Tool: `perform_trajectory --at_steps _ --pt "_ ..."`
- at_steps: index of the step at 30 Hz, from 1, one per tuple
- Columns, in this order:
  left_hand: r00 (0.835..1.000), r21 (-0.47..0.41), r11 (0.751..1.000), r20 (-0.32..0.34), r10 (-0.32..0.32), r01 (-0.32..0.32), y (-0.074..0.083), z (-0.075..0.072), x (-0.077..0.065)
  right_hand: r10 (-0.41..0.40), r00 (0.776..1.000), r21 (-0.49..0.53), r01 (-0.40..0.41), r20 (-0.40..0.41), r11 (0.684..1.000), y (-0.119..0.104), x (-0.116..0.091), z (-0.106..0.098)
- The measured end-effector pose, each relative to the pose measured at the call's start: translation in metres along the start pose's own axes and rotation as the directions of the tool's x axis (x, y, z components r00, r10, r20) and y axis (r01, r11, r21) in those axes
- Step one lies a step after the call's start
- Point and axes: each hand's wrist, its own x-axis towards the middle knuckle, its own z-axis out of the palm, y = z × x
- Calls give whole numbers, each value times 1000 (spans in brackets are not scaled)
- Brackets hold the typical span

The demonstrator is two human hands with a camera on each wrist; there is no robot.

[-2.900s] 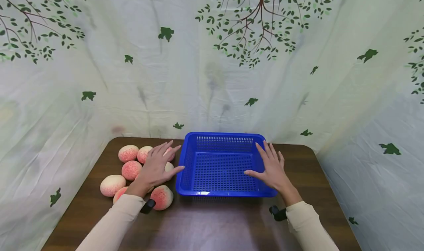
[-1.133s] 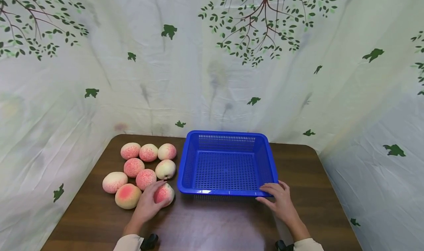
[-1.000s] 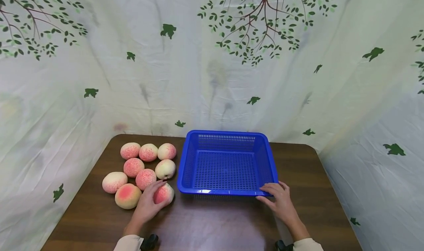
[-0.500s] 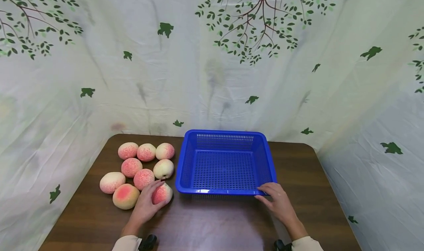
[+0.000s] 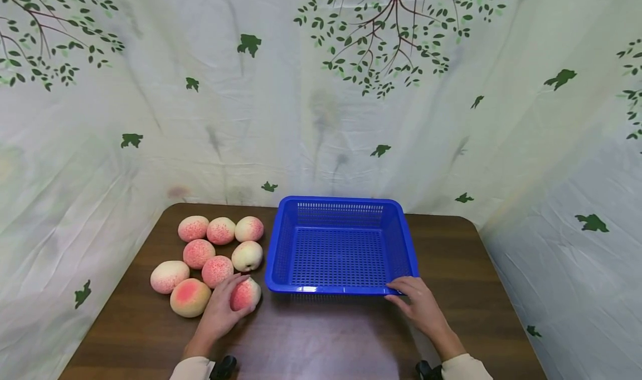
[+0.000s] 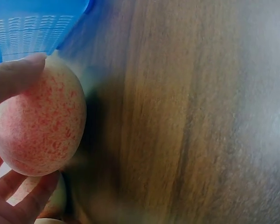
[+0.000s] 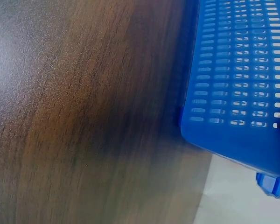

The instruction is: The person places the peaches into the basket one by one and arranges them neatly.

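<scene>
My left hand point(image 5: 223, 310) holds the nearest peach point(image 5: 246, 295), cream with a pink-red blush, at the front right of a group of peaches. In the left wrist view the thumb lies on one side of this peach point(image 6: 43, 121) and fingers curl around the other. A blue plastic basket point(image 5: 337, 291) with slotted walls and a grid floor stands right of the fruit, with nothing in it. At its front right corner my right hand point(image 5: 420, 307) pinches the rim, fingers over the top and thumb below. The right wrist view shows the basket's slotted wall point(image 7: 233, 79), the hand being out of sight.
Several more peaches lie close together on the left of the brown wooden table point(image 5: 341, 346), among them a yellowish peach point(image 5: 190, 297) and a pale peach point(image 5: 247, 256) beside the basket. A white curtain point(image 5: 321, 118) with printed leaves hangs behind the table.
Both hands were spread above the peaches and the basket's right side. They have come down and nearer: the left grips the front peach, the right the basket rim. The last second shows almost no movement.
</scene>
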Motion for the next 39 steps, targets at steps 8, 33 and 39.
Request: perform_trajectory --at_steps 8,33,39 --pt "994 -56 998 -109 32 -39 -5 3 -5 7 1000 1 -7 6 1000 0 0 0" --pt "946 -375 912 -199 -255 167 62 -34 47 11 1000 24 -11 -3 1000 2 -2 0" --pt "974 -322 938 -140 -180 128 87 -29 81 20 1000 26 -20 5 999 1 -2 0"
